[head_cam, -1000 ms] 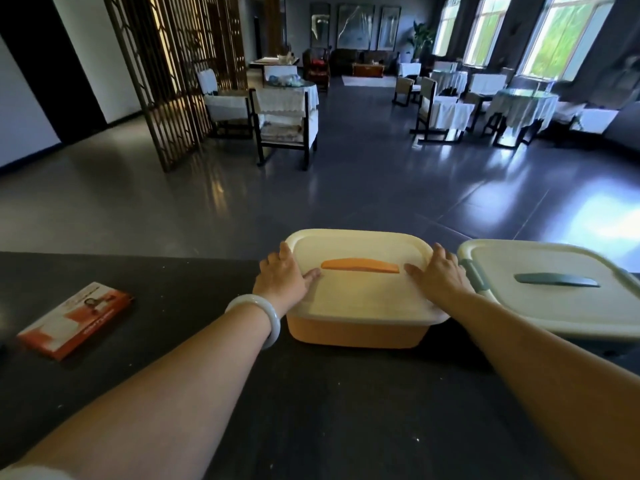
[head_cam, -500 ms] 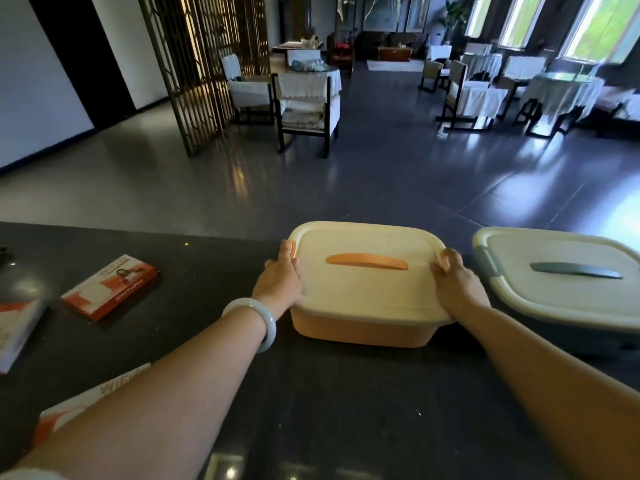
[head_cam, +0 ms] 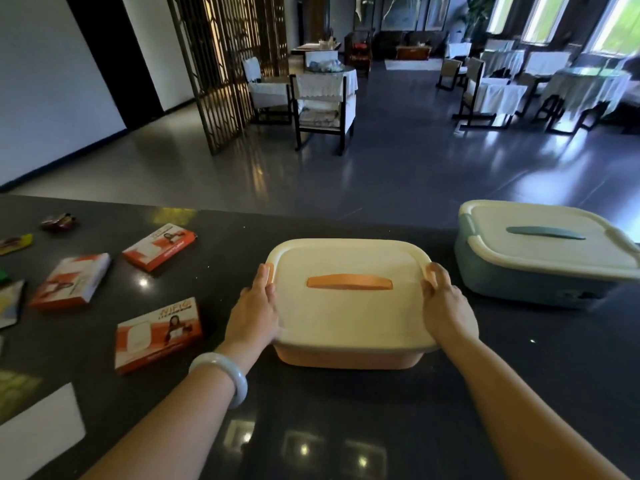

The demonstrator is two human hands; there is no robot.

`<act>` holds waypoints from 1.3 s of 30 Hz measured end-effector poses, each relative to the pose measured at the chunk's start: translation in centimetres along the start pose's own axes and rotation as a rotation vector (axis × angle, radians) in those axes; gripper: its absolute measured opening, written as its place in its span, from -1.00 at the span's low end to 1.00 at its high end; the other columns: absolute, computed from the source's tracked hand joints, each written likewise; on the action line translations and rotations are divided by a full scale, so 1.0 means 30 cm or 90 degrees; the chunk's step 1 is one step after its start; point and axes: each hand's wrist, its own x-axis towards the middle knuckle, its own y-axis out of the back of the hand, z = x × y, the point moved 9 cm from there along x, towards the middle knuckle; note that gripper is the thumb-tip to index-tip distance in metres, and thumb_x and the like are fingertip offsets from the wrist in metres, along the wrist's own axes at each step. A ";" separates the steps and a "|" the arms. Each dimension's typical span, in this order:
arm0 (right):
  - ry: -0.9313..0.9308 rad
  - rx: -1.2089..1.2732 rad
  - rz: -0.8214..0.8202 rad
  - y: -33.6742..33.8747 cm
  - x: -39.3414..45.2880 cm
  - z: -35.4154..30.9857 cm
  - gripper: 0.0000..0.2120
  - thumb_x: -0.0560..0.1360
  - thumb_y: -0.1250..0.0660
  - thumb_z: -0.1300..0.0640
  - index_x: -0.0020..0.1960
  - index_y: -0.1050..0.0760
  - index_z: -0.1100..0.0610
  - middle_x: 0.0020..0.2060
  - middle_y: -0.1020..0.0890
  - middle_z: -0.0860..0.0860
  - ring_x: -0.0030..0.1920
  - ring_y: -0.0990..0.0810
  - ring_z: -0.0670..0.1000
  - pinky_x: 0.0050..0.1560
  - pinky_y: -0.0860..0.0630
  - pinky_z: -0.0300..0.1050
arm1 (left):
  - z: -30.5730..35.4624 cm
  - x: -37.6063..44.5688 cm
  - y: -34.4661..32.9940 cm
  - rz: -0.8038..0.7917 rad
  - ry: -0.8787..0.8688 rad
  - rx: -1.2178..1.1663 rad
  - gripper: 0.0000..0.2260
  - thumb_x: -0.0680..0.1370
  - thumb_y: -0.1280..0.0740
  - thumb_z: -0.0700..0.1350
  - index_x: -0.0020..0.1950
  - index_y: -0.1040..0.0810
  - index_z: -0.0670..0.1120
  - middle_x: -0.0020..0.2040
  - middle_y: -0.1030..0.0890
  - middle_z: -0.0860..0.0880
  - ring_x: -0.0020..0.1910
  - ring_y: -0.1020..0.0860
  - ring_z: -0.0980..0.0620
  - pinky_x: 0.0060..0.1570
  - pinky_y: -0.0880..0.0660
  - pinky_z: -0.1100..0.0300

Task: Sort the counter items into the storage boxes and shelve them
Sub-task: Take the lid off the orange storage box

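Note:
An orange storage box (head_cam: 349, 358) with a cream lid (head_cam: 349, 317) and an orange handle sits on the dark counter (head_cam: 346, 427) in front of me. My left hand (head_cam: 254, 313) grips the lid's left edge, thumb on top. My right hand (head_cam: 446, 306) grips the lid's right edge the same way. A blue-grey storage box (head_cam: 533, 278) with a cream lid stands closed to the right. Three orange-and-white flat packets lie to the left: one near (head_cam: 157, 334), one further left (head_cam: 71, 280), one behind (head_cam: 159, 245).
Small wrapped items (head_cam: 59, 221) and a yellow piece (head_cam: 17, 242) lie at the counter's far left. A white card (head_cam: 38, 431) sits at the near left edge. Beyond the counter is a dining room with chairs (head_cam: 322, 109) and covered tables.
Both hands slid from the top of the lid to its left and right edges. My view dropped and turned left, bringing more packets on the counter into sight.

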 end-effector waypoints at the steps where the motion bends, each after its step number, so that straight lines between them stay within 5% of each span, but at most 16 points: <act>1: 0.007 0.001 0.001 0.003 -0.032 -0.003 -0.65 0.65 0.07 0.02 0.43 -0.10 -0.12 0.06 -0.46 0.15 -0.11 -0.43 0.14 -0.15 -0.38 0.03 | -0.014 -0.034 0.012 0.008 0.005 0.004 -0.53 0.66 0.04 0.09 0.57 0.03 0.13 0.30 -0.46 -0.18 0.19 -0.52 -0.11 0.05 -0.46 0.04; 7: -0.010 0.018 -0.017 0.003 -0.246 0.019 -0.66 0.64 0.07 0.03 0.40 -0.11 -0.14 0.02 -0.43 0.09 -0.10 -0.43 0.12 -0.15 -0.39 0.03 | -0.094 -0.190 0.075 0.003 0.003 0.039 -0.53 0.67 0.02 0.06 0.57 0.03 0.10 0.16 -0.52 -0.15 -0.05 -0.50 0.04 -0.10 -0.42 0.14; 14: -0.029 0.039 0.008 0.008 -0.501 0.070 -0.62 0.64 0.05 -0.01 0.44 -0.08 -0.23 0.15 -0.47 0.12 -0.08 -0.44 0.11 -0.12 -0.42 0.04 | -0.187 -0.406 0.142 -0.004 -0.026 -0.002 -0.52 0.66 -0.01 0.06 0.58 0.03 0.12 0.39 -0.43 -0.09 0.35 -0.43 -0.04 0.26 -0.43 0.06; 21: -0.054 0.039 0.007 -0.029 -0.779 0.045 -0.62 0.64 0.05 -0.06 0.44 -0.11 -0.23 0.15 -0.49 0.15 0.02 -0.50 0.21 -0.03 -0.46 0.10 | -0.325 -0.587 0.248 -0.041 -0.042 -0.035 -0.52 0.66 -0.02 0.06 0.57 0.02 0.13 0.16 -0.48 -0.05 -0.10 -0.44 0.20 -0.16 -0.38 0.28; 28: -0.066 0.046 0.014 -0.034 -0.952 0.029 -0.62 0.64 0.03 -0.09 0.46 -0.13 -0.22 0.20 -0.49 0.17 0.10 -0.49 0.24 0.02 -0.44 0.08 | -0.429 -0.703 0.274 -0.065 -0.047 -0.022 -0.51 0.66 -0.03 0.07 0.57 0.04 0.12 0.24 -0.48 -0.03 -0.02 -0.44 0.17 -0.08 -0.36 0.27; 33: -0.086 0.090 0.013 -0.030 -0.969 0.039 -0.59 0.64 0.02 -0.11 0.48 -0.11 -0.21 0.27 -0.47 0.15 0.16 -0.48 0.22 0.08 -0.43 0.08 | -0.427 -0.713 0.284 -0.067 -0.032 -0.024 -0.51 0.66 -0.04 0.07 0.56 0.00 0.09 0.23 -0.48 -0.03 -0.15 -0.39 0.25 -0.26 -0.33 0.35; 36: -0.107 0.101 0.036 -0.025 -0.970 0.056 -0.57 0.62 -0.02 -0.14 0.43 -0.22 -0.02 0.25 -0.50 0.13 0.15 -0.50 0.19 0.06 -0.43 0.06 | -0.374 -0.725 0.319 -0.039 -0.035 0.150 -0.48 0.63 -0.08 0.12 0.55 -0.02 0.05 0.31 -0.36 -0.11 0.15 -0.46 0.02 0.04 -0.47 0.13; 39: -0.115 0.098 0.047 -0.026 -0.972 0.062 -0.64 0.61 -0.05 -0.15 0.14 -0.38 0.11 0.05 -0.56 0.10 -0.02 -0.53 0.12 -0.03 -0.48 0.04 | -0.194 -0.756 0.307 0.007 -0.204 0.241 -0.42 0.60 -0.10 0.19 0.56 -0.02 0.03 0.51 -0.12 -0.09 0.47 -0.18 -0.11 0.40 -0.22 -0.07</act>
